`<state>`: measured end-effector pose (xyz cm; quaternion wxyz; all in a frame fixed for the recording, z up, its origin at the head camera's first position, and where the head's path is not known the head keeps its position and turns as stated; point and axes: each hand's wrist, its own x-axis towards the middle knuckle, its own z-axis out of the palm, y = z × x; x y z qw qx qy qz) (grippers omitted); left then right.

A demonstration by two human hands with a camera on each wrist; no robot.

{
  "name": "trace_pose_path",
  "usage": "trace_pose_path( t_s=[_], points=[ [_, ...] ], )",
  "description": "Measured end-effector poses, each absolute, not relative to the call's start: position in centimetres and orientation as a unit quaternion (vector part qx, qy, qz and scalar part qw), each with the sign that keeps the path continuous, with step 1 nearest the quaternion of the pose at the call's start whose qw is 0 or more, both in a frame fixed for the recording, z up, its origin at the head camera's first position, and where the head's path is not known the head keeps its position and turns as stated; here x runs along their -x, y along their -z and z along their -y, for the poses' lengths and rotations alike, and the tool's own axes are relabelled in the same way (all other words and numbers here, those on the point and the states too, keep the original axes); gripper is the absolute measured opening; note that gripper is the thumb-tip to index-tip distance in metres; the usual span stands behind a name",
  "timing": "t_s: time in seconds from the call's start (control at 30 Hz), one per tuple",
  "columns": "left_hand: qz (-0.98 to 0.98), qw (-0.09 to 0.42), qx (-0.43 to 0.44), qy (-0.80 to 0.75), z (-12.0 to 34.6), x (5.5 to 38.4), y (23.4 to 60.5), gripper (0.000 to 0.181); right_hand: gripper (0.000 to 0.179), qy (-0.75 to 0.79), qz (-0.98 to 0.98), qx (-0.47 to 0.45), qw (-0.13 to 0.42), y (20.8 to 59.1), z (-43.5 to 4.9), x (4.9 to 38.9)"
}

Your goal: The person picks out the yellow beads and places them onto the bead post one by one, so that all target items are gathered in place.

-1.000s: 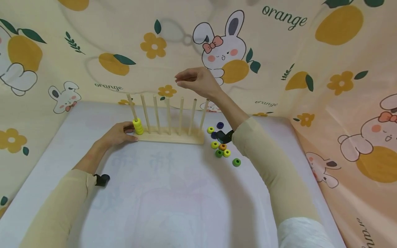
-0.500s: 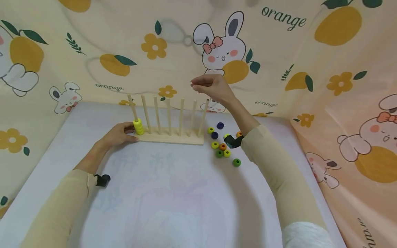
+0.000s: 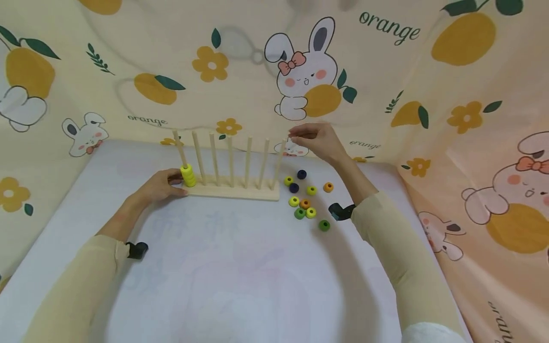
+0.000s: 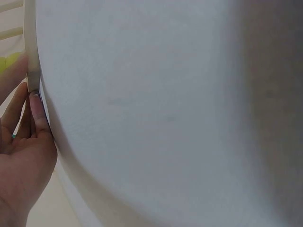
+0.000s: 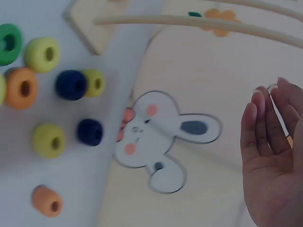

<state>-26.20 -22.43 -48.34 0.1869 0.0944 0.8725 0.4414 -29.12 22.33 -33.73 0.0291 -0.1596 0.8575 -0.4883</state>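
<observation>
A wooden peg rack (image 3: 233, 191) with a row of upright pegs stands on the table. Yellow beads (image 3: 188, 176) are stacked on its leftmost peg. My left hand (image 3: 160, 186) grips the left end of the rack's base, beside that stack; the left wrist view has the fingers (image 4: 39, 111) at the base's end. Raised near the top of the rightmost peg is my right hand (image 3: 321, 142). Its fingers (image 5: 262, 123) are long and loosely bent in the right wrist view, and nothing shows between them.
Loose yellow, orange, green and dark blue beads lie right of the rack, among them a green bead (image 3: 324, 225) nearest me and an orange bead (image 3: 328, 187) at the right. A patterned cloth (image 3: 240, 62) rises behind the white table (image 3: 240, 276).
My right hand has come down and to the right, from above the rack to beside its right end. The left hand and the rack have kept their place.
</observation>
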Motion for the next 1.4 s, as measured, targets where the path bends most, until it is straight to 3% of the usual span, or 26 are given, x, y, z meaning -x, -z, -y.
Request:
trace_pose_path(
  t_s=[0.17, 0.43, 0.93, 1.4],
  points=[
    [-0.871, 0.189, -0.101, -0.443, 22.4, 26.2, 48.2, 0.078, 0.027, 0.483, -0.864, 0.142, 0.031, 35.3, -24.1, 28.3],
    [-0.870, 0.186, -0.103, -0.445, 22.3, 26.4, 48.2, 0.077, 0.032, 0.500, -0.858, 0.114, -0.024, 36.9, -26.1, 27.2],
    [-0.873, 0.182, -0.104, -0.440, 22.3, 26.2, 48.0, 0.076, 0.024, 0.526, -0.844, 0.094, -0.042, 41.4, -27.8, 25.1],
    [-0.876, 0.184, -0.101, -0.434, 22.7, 26.1, 48.4, 0.078, 0.025, 0.505, -0.860, 0.075, -0.020, 45.0, -28.8, 23.6]
  ],
)
